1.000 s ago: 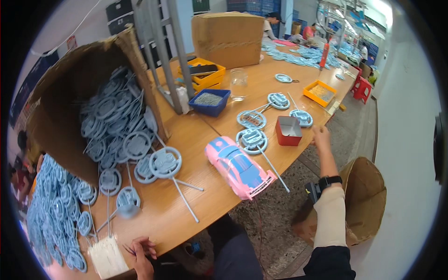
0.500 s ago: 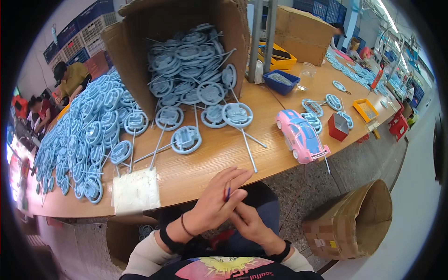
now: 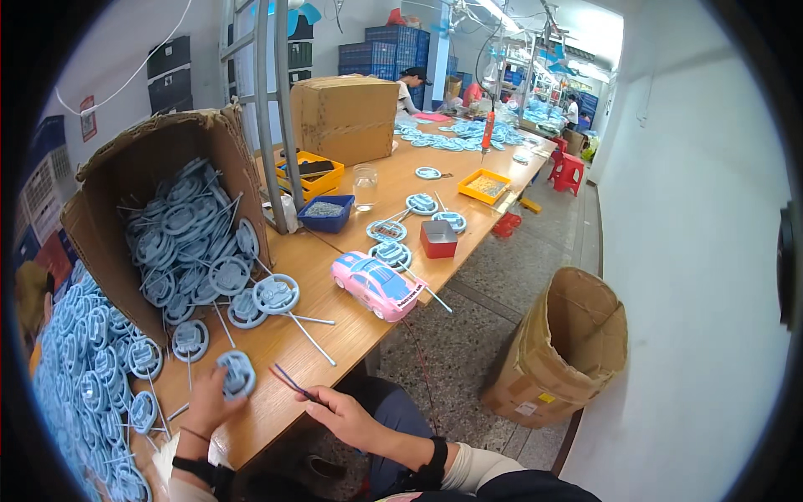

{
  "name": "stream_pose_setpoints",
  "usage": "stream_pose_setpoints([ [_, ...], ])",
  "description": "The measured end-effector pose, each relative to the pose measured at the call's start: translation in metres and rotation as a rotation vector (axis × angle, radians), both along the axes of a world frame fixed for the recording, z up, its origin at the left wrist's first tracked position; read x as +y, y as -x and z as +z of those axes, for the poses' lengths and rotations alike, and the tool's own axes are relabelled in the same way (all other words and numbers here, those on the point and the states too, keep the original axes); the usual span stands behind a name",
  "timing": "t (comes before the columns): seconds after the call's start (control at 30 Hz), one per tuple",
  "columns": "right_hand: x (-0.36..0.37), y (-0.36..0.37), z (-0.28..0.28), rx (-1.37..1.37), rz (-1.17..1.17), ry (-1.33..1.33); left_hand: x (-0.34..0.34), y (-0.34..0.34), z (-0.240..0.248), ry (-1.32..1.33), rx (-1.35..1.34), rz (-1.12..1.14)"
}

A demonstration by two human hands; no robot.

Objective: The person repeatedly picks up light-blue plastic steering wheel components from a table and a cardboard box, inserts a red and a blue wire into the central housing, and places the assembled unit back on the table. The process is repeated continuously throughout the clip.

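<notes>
My left hand [image 3: 211,408] has its fingers at the rim of a light blue plastic steering-wheel-shaped part [image 3: 239,375], gripping it at the table's near edge. The part's face, with moulded shapes in the middle, is turned up. To the right, my right hand [image 3: 350,421] pinches a pair of dark tweezers [image 3: 294,385], its two thin prongs spread and pointing toward the wheel part without touching it. Just beyond, another blue wheel part [image 3: 276,294] lies with thin rods sticking out. A pink toy car [image 3: 376,286] with blue windows sits farther right.
A tilted cardboard box [image 3: 109,217] spills blue wheel parts beside a large pile [image 3: 84,376]. Beyond stand a blue bin [image 3: 326,213], a glass jar [image 3: 365,188], a red box [image 3: 439,239] and a yellow tray [image 3: 483,186]. An open carton [image 3: 535,368] stands on the floor.
My hands were together and have come apart. The left has gone left and taken hold of a wheel part; the right now shows the tweezers. The view has swung right.
</notes>
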State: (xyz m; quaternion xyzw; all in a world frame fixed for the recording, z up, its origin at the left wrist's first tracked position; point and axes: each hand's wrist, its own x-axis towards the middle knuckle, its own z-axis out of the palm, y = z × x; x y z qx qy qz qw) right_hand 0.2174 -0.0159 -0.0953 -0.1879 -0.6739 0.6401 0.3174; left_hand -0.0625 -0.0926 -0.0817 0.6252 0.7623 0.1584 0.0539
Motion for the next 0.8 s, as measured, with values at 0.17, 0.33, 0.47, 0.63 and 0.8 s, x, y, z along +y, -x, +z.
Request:
stream_pose_setpoints([
  [0.17,0.011,0.027,-0.024,-0.023,0.039,0.056,-0.064,-0.083,0.054,-0.076,0.151,-0.439],
  [0.33,-0.001,0.021,-0.012,0.109,0.165,0.357,-0.078,-0.106,0.069,-0.173,0.228,-0.451],
  [0.47,0.002,0.018,-0.003,0.14,0.057,0.507,-0.093,-0.105,0.046,-0.47,-0.522,0.01],
  [0.63,-0.018,0.033,0.007,0.053,0.018,0.072,-0.085,-0.126,0.019,-0.595,-1.574,0.13],
  [0.8,-0.022,0.027,0.016,-0.143,-0.061,-0.289,-0.086,-0.103,0.003,-0.596,-1.601,0.352],
])
